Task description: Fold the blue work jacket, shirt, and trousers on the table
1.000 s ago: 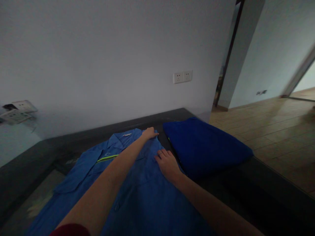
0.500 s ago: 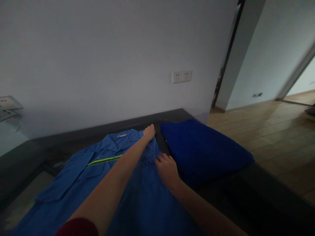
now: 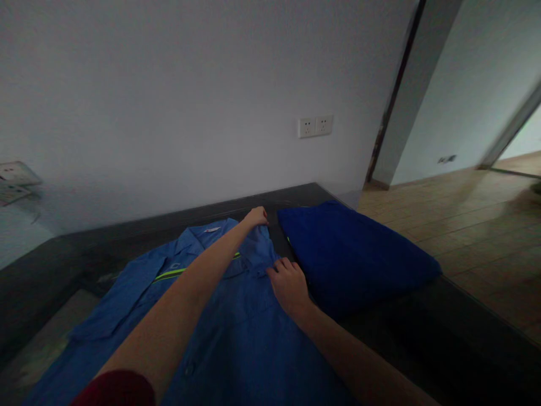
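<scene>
A blue work jacket point(image 3: 236, 338) with a collar, a chest pocket and a yellow-green stripe lies spread over a dark table. At its far right shoulder, my left hand point(image 3: 256, 217) is closed on the cloth, my forearm crossing the jacket's front. Nearer to me, my right hand point(image 3: 289, 285) pinches the edge of the folded-in sleeve with bent fingers. The cloth between both hands is slightly creased. My left arm hides part of the stripe and chest.
A folded darker blue garment point(image 3: 355, 259) lies just right of my hands, close to the table's right edge. The dark table point(image 3: 291, 194) stands against a pale wall with a double socket point(image 3: 315, 126). Another socket point(image 3: 19, 175) is at far left. Wooden floor point(image 3: 422, 214) extends on the right.
My left forearm has shifted a little, and a short piece of stripe now shows to its right. Both hands keep their hold on the jacket. The view has moved slightly.
</scene>
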### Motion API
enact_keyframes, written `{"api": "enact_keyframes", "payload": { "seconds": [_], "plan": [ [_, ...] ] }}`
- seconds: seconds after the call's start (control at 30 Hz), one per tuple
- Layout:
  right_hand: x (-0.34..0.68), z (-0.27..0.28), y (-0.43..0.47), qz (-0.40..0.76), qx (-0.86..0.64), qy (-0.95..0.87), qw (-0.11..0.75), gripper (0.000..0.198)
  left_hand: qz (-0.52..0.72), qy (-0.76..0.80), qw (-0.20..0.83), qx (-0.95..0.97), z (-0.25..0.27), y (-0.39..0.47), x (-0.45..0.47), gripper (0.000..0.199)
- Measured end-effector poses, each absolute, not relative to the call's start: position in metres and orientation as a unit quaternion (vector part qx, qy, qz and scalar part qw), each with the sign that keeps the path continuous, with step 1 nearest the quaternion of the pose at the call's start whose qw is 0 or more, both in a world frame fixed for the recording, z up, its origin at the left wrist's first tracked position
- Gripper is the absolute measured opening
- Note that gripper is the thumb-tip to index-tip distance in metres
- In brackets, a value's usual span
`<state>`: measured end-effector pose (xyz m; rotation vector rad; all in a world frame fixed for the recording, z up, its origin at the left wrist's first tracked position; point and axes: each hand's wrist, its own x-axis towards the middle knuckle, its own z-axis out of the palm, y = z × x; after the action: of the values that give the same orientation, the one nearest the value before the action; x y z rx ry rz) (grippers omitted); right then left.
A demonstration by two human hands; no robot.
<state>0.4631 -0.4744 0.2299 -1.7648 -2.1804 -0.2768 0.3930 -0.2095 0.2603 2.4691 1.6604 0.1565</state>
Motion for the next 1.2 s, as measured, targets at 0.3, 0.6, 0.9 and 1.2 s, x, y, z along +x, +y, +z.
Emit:
{"api": "enact_keyframes", "payload": {
  "seconds": [0.3,0.6,0.9,1.2],
  "plan": [
    [0.463,0.226,-0.475,-0.095,-0.611,-0.768,0.170,0.019,0.081,0.544,0.026,0.835,0.249,-0.236,0.412,0.023],
    [0.463,0.229,-0.476,-0.077,-0.632,-0.737,0.228,0.029,0.111,0.537,-0.010,0.836,0.237,-0.244,0.419,0.026],
    [0.482,0.283,-0.476,-0.002,-0.652,-0.690,0.314,0.038,0.167,0.450,-0.072,0.874,0.252,-0.260,0.385,0.024],
    [0.518,0.308,-0.498,0.065,-0.719,-0.674,0.154,0.017,0.012,0.097,-0.159,0.982,0.256,-0.297,0.359,0.033]
  ]
}}
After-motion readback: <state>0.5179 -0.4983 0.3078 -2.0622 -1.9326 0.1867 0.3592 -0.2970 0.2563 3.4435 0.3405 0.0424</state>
